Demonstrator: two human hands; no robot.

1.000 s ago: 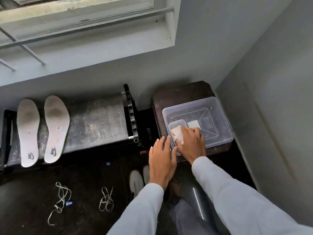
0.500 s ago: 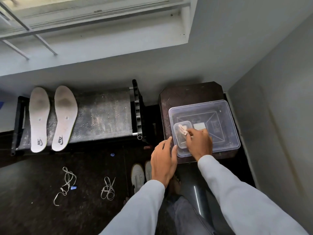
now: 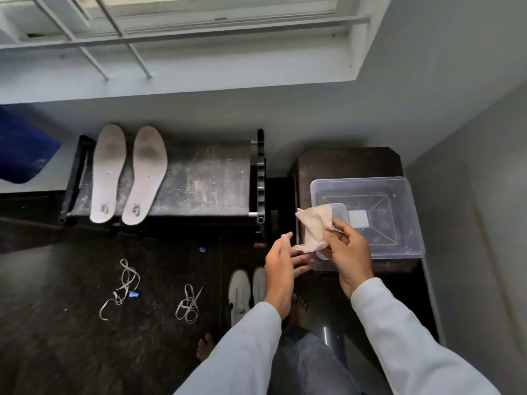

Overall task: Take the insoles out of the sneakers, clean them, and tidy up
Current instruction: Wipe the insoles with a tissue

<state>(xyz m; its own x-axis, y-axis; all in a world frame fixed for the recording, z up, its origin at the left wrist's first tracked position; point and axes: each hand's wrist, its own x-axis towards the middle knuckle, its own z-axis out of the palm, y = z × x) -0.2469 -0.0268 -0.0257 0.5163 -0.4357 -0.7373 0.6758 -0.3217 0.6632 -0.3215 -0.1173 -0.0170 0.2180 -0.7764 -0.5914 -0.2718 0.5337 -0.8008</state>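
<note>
Two grey-white insoles [image 3: 108, 173] [image 3: 145, 175] lie side by side on the left end of a dark bench [image 3: 205, 178]. My right hand [image 3: 346, 253] pinches a pale beige cloth [image 3: 315, 228], lifted above the near left corner of a clear plastic box [image 3: 399, 223]. My left hand [image 3: 281, 266] hovers just left of the cloth with relaxed fingers and holds nothing. A pair of white sneakers [image 3: 245, 289] stands on the floor below my hands, partly hidden by my left arm.
The plastic box sits on a dark brown stool [image 3: 348, 163] in the corner, with a small inner tub [image 3: 340, 210] and a white block [image 3: 358, 219] inside. Two loose laces [image 3: 122, 286] [image 3: 188, 305] lie on the dark floor. A grey wall closes the right side.
My right hand has lifted the cloth out of the small tub in the box and raised it toward me. My left hand has come off the box edge and turned toward the cloth.
</note>
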